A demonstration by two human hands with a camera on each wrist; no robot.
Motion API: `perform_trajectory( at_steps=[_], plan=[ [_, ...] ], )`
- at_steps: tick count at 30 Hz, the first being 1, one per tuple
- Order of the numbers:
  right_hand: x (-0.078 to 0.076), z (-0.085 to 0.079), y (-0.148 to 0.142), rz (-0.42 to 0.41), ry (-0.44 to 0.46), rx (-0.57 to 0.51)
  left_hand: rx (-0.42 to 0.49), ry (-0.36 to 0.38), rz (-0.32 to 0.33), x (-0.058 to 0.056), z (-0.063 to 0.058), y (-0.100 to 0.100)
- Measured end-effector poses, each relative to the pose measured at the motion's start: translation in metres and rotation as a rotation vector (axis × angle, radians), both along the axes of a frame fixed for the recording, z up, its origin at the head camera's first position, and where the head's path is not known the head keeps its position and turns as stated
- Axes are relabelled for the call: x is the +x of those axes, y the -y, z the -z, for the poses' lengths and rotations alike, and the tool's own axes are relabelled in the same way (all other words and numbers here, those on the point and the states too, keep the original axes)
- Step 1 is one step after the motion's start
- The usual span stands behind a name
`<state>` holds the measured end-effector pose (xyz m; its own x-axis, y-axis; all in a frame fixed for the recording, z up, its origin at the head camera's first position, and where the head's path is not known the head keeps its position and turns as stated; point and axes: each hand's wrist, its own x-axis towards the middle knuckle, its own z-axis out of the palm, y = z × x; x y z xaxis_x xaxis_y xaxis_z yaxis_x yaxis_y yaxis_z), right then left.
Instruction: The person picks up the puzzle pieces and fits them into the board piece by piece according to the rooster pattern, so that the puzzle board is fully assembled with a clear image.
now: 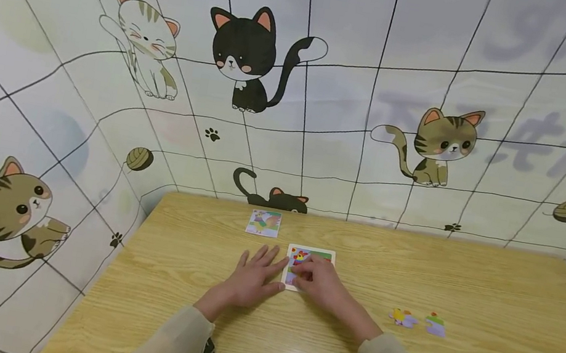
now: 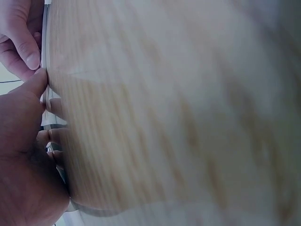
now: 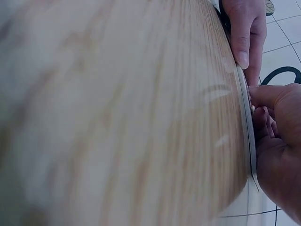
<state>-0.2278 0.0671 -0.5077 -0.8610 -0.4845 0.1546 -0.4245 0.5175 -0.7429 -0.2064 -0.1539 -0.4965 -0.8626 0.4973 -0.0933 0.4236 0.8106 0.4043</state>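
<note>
A small jigsaw puzzle board (image 1: 284, 283) with a pale frame and a colourful rooster picture lies on the wooden table. Flat beside its left edge, my left hand (image 1: 256, 278) has its fingers spread; the thumb and index finger touch the frame. My right hand (image 1: 321, 282) is over the board, its thumb and curled fingers pinching a puzzle piece mostly hidden beneath them. The right wrist view shows the right thumb (image 3: 268, 95) low at the board's edge (image 3: 248, 117). In the left wrist view the left thumb (image 2: 35, 84) meets that edge.
Two loose groups of puzzle pieces, a yellow and lilac one (image 1: 402, 318) and a green and lilac one (image 1: 435, 324), lie on the right. A square picture card (image 1: 264, 223) lies behind the left hand. A cat-print cloth (image 1: 330, 165) hangs behind the table (image 1: 495, 287).
</note>
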Motion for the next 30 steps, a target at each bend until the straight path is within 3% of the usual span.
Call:
perform_trajectory(
  at_steps=[10,22,30],
  plan=[
    [0.002,-0.012,-0.033,0.024,0.171,-0.186,0.008,0.011,0.005,0.0,0.0,0.0],
    [0.014,-0.03,-0.128,0.039,0.139,-0.122,0.04,-0.005,0.018,0.0,0.001,0.0],
    [0.026,-0.033,-0.172,0.05,0.159,-0.077,0.043,-0.002,0.018,0.001,0.0,-0.001]
  ],
)
